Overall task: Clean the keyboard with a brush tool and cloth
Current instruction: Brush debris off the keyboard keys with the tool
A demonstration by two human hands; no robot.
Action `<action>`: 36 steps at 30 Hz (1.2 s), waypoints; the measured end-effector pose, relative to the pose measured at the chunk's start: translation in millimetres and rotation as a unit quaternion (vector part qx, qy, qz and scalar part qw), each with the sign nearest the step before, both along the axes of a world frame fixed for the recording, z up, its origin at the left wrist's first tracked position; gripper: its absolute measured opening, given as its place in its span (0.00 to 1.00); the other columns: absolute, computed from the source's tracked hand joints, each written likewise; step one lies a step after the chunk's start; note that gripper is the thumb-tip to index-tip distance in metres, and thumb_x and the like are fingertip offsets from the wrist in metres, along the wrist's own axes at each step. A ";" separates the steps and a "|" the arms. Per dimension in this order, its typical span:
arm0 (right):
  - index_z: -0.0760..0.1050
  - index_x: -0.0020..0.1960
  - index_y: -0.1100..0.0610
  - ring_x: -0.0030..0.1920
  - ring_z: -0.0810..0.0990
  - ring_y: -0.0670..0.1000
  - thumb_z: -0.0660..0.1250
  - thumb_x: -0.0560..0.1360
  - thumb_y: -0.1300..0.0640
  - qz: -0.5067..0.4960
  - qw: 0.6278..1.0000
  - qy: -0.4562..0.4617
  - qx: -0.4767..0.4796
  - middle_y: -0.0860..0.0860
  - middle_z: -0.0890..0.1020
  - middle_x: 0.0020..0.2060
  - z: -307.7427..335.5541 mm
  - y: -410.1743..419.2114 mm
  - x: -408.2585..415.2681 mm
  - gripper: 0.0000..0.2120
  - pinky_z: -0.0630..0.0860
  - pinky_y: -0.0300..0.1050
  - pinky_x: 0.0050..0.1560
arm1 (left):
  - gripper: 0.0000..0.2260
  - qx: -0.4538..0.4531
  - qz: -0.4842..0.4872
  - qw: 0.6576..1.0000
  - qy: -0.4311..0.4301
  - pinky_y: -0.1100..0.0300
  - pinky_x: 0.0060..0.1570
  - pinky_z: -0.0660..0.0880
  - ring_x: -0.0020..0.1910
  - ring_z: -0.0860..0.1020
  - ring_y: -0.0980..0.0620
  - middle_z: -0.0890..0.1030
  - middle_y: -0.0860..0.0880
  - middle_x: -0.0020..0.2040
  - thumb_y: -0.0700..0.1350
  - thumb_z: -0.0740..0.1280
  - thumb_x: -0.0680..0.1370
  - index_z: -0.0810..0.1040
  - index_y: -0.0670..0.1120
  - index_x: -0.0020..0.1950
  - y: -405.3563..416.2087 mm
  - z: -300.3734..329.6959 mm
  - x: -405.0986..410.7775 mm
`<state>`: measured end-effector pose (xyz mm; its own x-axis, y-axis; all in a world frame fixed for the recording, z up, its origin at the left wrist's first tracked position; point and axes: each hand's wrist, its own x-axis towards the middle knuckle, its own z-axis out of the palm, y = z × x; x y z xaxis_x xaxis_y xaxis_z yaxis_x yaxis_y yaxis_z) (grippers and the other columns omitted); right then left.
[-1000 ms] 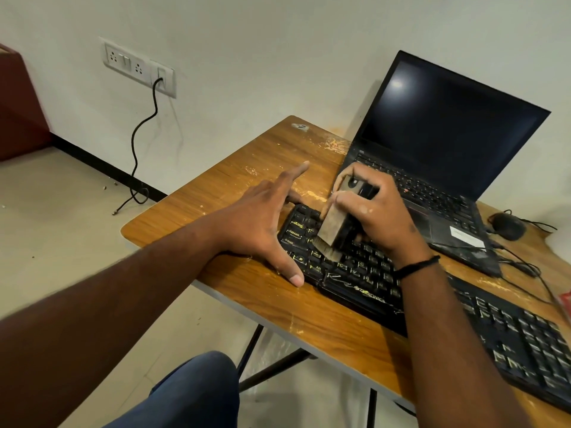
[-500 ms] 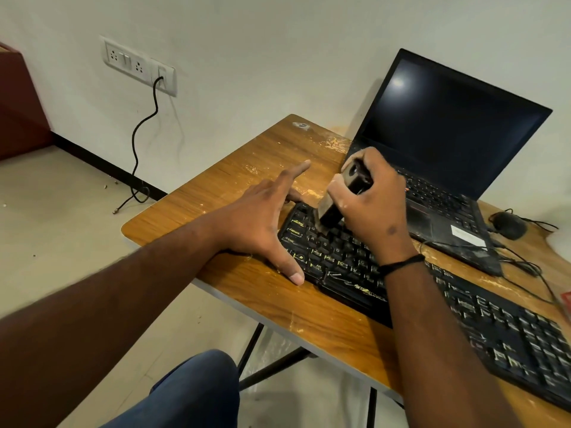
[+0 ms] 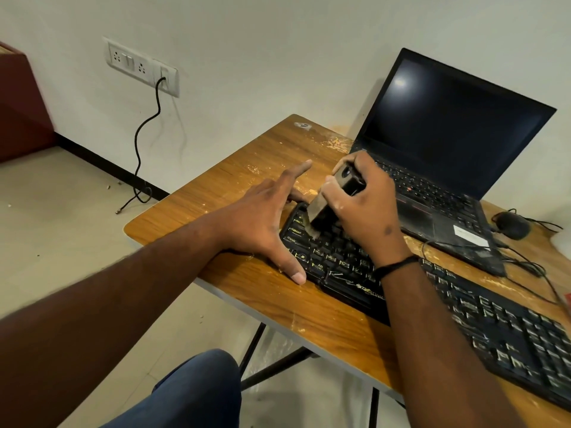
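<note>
A long black keyboard (image 3: 506, 332) lies slanted across the wooden table (image 3: 234, 180). My right hand (image 3: 364, 208) grips a flat brush (image 3: 321, 216) by its dark handle, with the bristles down on the keys at the keyboard's left end. My left hand (image 3: 265, 223) lies spread with straight fingers against that left end, thumb at the front edge and fingers toward the back corner. No cloth shows in the head view.
An open black laptop (image 3: 448, 143) with a dark screen stands behind the keyboard. A black mouse (image 3: 511, 225) and thin cables lie at the right. A wall socket (image 3: 142, 66) with a hanging cable is at the left. My knee (image 3: 197, 393) sits below the table edge.
My right hand swept the brush from the middle keys up toward the keyboard's back left corner, then brought it slightly down onto the left keys. My left hand stayed put.
</note>
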<state>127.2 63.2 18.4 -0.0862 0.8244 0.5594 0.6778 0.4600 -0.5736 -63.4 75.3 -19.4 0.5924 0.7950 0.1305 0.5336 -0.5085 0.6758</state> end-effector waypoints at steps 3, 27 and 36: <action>0.72 0.49 0.58 0.36 0.75 0.41 0.69 0.75 0.57 -0.001 1.000 0.005 0.027 0.49 0.77 0.39 0.9 -0.7 -1.2 0.07 0.72 0.30 0.35 | 0.70 0.001 0.000 1.000 0.001 0.52 0.69 0.58 0.75 0.60 0.49 0.64 0.52 0.76 0.67 0.82 0.52 0.37 0.61 0.80 -0.4 0.5 0.0; 0.72 0.50 0.58 0.34 0.75 0.42 0.70 0.75 0.60 0.047 0.999 0.004 0.014 0.50 0.77 0.39 0.2 -4.8 -9.5 0.07 0.71 0.31 0.34 | 0.70 0.002 0.004 1.000 0.007 0.52 0.69 0.55 0.77 0.57 0.47 0.60 0.49 0.79 0.63 0.83 0.53 0.37 0.59 0.80 -2.7 2.0 1.4; 0.73 0.51 0.59 0.37 0.79 0.44 0.71 0.74 0.58 0.095 0.995 0.013 -0.018 0.50 0.79 0.41 -0.3 -5.1 -11.3 0.09 0.76 0.37 0.36 | 0.70 0.004 0.009 1.000 0.000 0.44 0.74 0.57 0.78 0.57 0.44 0.57 0.49 0.80 0.62 0.84 0.54 0.38 0.60 0.80 -2.4 1.4 0.9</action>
<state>115.9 58.1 18.1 -0.2285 0.8146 0.5331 0.5650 0.5569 -0.6088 -62.4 72.9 -18.0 0.5783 0.8043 0.1365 0.5429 -0.5043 0.6715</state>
